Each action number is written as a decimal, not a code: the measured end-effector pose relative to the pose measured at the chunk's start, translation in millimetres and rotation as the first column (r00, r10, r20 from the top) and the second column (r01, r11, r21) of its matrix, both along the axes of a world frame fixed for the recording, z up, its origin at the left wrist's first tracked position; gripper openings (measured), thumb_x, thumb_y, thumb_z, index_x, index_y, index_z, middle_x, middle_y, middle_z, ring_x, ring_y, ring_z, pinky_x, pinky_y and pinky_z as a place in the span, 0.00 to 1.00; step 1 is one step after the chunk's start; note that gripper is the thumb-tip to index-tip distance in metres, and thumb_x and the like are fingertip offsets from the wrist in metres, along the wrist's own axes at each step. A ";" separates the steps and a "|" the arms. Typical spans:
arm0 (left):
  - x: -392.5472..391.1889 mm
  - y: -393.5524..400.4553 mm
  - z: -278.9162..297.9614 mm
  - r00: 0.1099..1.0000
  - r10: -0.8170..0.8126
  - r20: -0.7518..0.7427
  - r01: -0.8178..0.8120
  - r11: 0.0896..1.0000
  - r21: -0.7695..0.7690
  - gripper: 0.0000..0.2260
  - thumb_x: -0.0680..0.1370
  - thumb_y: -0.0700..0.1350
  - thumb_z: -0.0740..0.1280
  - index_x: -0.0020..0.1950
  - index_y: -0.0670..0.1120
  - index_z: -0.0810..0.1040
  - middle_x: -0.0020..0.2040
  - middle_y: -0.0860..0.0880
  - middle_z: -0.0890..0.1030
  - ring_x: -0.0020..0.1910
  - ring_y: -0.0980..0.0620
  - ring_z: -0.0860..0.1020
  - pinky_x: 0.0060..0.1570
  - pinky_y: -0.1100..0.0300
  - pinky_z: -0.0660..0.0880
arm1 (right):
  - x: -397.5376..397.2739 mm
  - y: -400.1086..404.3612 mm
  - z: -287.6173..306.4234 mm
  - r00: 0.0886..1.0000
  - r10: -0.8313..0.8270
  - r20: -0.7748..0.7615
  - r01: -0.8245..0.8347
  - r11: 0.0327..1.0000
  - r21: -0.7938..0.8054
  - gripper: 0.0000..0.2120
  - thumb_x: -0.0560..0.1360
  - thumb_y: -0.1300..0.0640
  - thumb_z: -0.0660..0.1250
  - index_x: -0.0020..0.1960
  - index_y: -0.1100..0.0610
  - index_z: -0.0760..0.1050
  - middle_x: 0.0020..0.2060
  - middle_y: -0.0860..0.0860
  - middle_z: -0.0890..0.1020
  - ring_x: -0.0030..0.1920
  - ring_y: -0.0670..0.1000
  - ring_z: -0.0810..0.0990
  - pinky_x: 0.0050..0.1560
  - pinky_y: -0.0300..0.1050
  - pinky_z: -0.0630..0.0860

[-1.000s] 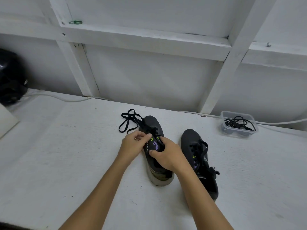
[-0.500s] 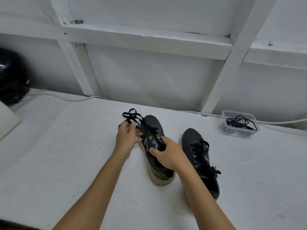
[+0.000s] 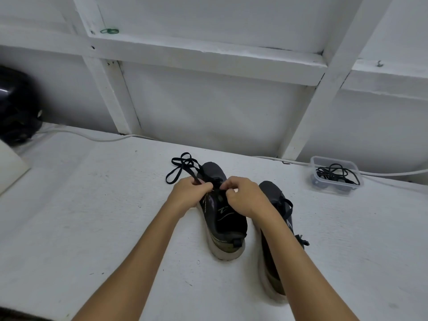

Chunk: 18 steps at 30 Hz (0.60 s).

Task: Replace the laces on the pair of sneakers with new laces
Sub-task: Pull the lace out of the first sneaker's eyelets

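Observation:
Two dark grey sneakers stand on the white table, toes pointing away from me. The left sneaker [image 3: 223, 224] is partly unlaced, and its black lace [image 3: 179, 169] trails in loops off its toe to the left. My left hand [image 3: 188, 193] pinches that lace beside the eyelets. My right hand [image 3: 243, 196] pinches at the eyelet area on the shoe's other side. The right sneaker [image 3: 276, 205] still has its black lace threaded and is partly hidden behind my right forearm.
A clear plastic tub [image 3: 334, 176] holding black laces sits at the back right. A white cable [image 3: 92, 137] runs along the wall's foot. A black rounded object [image 3: 16, 107] stands at far left beside a white slab [image 3: 11, 169].
My left hand came back from the loose lace loops to the shoe's eyelets. My right hand moved up from the shoe's side to the lacing. The left sneaker now stands upright.

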State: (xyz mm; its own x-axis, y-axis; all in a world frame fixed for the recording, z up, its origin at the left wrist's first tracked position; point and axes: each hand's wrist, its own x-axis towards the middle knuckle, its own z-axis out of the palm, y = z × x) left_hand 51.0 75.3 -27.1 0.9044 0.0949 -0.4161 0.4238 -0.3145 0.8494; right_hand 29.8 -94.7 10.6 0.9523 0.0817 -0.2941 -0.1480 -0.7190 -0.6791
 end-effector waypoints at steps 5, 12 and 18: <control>-1.9 9.5 -1.8 0.999 -0.040 -0.022 0.038 0.996 -0.080 0.07 0.76 0.43 0.68 0.52 0.46 0.84 0.53 0.44 0.85 0.56 0.49 0.83 0.54 0.54 0.80 | 14.7 13.3 -2.6 0.988 0.145 0.054 -0.134 0.977 -0.165 0.14 0.78 0.59 0.65 0.60 0.52 0.84 0.56 0.52 0.84 0.54 0.52 0.81 0.54 0.41 0.76; -3.9 10.3 -4.2 0.999 -0.032 -0.003 0.031 0.990 -0.140 0.05 0.77 0.42 0.68 0.50 0.47 0.83 0.53 0.46 0.85 0.55 0.50 0.83 0.55 0.53 0.79 | 25.8 20.9 -16.9 0.983 0.158 0.097 -0.130 0.961 -0.243 0.09 0.79 0.52 0.69 0.57 0.47 0.84 0.54 0.50 0.84 0.56 0.54 0.80 0.56 0.47 0.78; -8.6 13.2 -15.7 0.998 -0.021 0.067 0.032 0.986 -0.164 0.05 0.81 0.41 0.66 0.53 0.47 0.81 0.49 0.48 0.85 0.50 0.54 0.82 0.46 0.62 0.78 | 29.9 24.4 -30.2 0.994 0.106 0.035 -0.099 0.980 -0.173 0.07 0.79 0.53 0.66 0.52 0.51 0.83 0.48 0.50 0.84 0.52 0.54 0.81 0.54 0.47 0.78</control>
State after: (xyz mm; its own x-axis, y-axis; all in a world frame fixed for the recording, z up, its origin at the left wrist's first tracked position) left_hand 42.3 88.5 -42.8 0.9313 0.0053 -0.3641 0.3592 -0.1784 0.9161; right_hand 59.7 -70.3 -19.6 0.9538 0.1318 -0.2702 -0.0403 -0.8346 -0.5494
